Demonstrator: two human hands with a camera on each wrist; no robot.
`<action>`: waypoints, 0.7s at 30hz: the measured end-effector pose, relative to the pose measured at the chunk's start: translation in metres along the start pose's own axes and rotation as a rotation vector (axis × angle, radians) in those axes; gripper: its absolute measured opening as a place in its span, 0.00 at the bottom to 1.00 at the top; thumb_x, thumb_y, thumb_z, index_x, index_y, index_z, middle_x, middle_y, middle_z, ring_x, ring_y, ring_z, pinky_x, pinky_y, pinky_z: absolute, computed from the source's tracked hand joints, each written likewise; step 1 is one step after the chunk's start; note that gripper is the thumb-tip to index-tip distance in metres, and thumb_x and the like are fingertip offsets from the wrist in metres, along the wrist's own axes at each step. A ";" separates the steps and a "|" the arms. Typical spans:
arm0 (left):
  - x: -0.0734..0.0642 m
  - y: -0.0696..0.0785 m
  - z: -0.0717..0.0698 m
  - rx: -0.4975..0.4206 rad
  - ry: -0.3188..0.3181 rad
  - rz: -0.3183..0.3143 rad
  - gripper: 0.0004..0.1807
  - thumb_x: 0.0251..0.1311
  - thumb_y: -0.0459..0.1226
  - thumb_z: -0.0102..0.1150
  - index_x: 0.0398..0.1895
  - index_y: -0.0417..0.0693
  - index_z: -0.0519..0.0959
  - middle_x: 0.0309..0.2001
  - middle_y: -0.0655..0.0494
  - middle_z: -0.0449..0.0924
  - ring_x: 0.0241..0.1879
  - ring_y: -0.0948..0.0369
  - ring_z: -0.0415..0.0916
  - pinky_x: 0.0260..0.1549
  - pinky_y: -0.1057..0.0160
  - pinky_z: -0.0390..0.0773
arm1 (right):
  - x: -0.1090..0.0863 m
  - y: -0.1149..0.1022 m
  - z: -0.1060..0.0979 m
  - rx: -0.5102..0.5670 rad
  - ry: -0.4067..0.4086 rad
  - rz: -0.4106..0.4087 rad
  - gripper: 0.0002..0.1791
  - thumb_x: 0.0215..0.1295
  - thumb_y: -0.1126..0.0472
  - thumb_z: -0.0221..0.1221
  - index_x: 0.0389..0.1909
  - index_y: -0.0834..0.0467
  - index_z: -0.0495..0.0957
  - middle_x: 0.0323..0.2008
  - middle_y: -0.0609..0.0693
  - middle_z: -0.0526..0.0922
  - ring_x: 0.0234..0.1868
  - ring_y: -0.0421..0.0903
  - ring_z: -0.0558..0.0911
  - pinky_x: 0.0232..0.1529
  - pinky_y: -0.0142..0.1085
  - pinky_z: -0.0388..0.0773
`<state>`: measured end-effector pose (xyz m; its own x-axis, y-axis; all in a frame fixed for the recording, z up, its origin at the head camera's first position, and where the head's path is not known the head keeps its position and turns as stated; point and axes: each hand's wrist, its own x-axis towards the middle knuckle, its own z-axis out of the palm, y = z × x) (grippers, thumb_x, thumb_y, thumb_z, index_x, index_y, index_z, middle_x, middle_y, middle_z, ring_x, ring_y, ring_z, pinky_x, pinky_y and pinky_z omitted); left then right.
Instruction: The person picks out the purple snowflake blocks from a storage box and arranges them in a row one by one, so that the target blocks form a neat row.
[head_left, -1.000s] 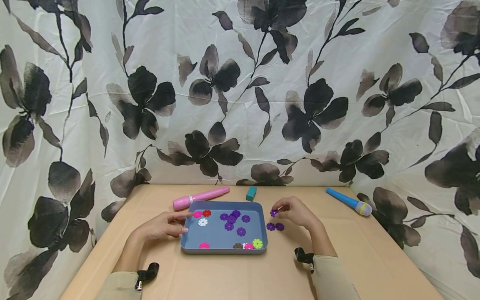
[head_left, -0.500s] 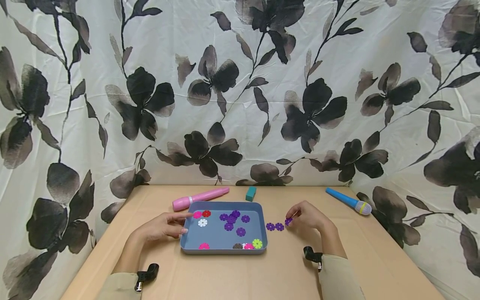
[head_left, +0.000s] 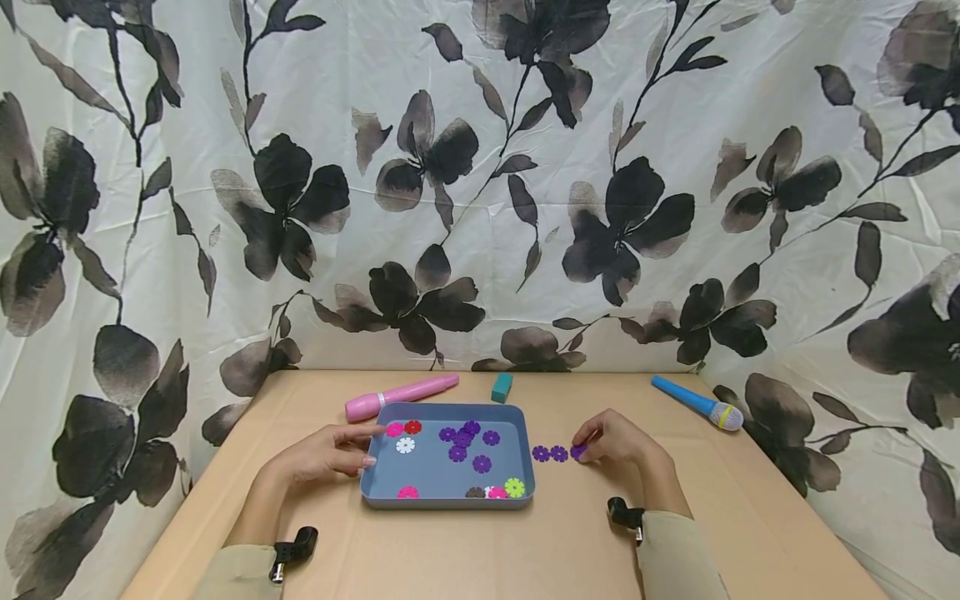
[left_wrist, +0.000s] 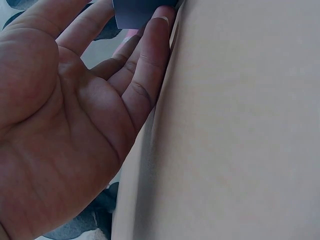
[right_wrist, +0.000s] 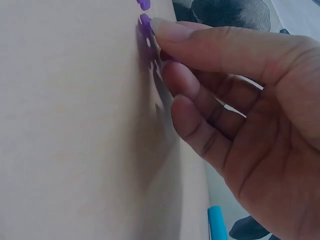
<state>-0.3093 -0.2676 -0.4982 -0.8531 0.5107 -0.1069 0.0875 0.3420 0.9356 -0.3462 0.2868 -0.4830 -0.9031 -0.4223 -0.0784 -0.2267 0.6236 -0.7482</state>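
Note:
In the head view, a grey-blue tray (head_left: 420,477) holds flower-shaped discs. My left hand (head_left: 326,454) touches its left side, thumb and fingers at the rim. The left wrist view shows those fingers loosely extended against the tray's dark wall (left_wrist: 142,15). To the right of the tray, my right hand (head_left: 617,442) pinches a purple flower-shaped disc (head_left: 577,452) at the table. My fingers cover part of this disc (right_wrist: 145,22) in the right wrist view. Two more purple discs, one (head_left: 542,453) and another (head_left: 559,454), lie in line between it and the tray.
Inside the tray are several purple discs (head_left: 482,463), a white one (head_left: 405,446), a red one (head_left: 413,427) and a lime one (head_left: 514,487). Behind it lie a pink microphone-like toy (head_left: 405,392) and a teal block (head_left: 502,387). A blue toy microphone (head_left: 693,402) lies back right.
My right hand has carried the purple disc rightward and lowered it to the right end of the other two. My left hand has stayed at the tray.

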 end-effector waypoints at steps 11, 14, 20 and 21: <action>-0.002 -0.001 -0.002 -0.008 0.006 0.003 0.38 0.65 0.37 0.70 0.76 0.39 0.67 0.55 0.34 0.73 0.37 0.56 0.77 0.41 0.61 0.84 | 0.010 -0.028 0.007 -0.045 0.217 -0.042 0.12 0.67 0.58 0.70 0.49 0.56 0.89 0.45 0.52 0.88 0.42 0.48 0.78 0.43 0.40 0.76; -0.003 -0.002 -0.002 -0.013 -0.003 0.010 0.38 0.66 0.37 0.70 0.76 0.37 0.67 0.54 0.37 0.75 0.36 0.57 0.77 0.40 0.61 0.84 | 0.017 -0.048 0.015 -0.011 0.248 -0.125 0.13 0.69 0.56 0.69 0.51 0.56 0.88 0.50 0.54 0.87 0.44 0.47 0.81 0.46 0.40 0.79; -0.001 -0.001 -0.001 0.001 -0.009 0.022 0.38 0.65 0.37 0.70 0.76 0.37 0.67 0.47 0.44 0.75 0.33 0.58 0.76 0.36 0.64 0.82 | 0.026 -0.076 0.038 0.019 0.165 -0.235 0.15 0.70 0.55 0.68 0.53 0.57 0.87 0.51 0.55 0.87 0.45 0.46 0.83 0.47 0.39 0.82; -0.001 0.000 -0.001 0.002 -0.010 0.022 0.38 0.65 0.37 0.70 0.76 0.37 0.67 0.45 0.45 0.74 0.33 0.58 0.75 0.35 0.65 0.81 | 0.026 -0.079 0.042 0.017 0.155 -0.243 0.15 0.69 0.55 0.68 0.53 0.57 0.87 0.51 0.55 0.87 0.45 0.46 0.83 0.46 0.38 0.82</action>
<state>-0.3091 -0.2688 -0.4977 -0.8458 0.5258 -0.0901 0.1067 0.3321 0.9372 -0.3361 0.1991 -0.4539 -0.8684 -0.4513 0.2055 -0.4383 0.5047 -0.7438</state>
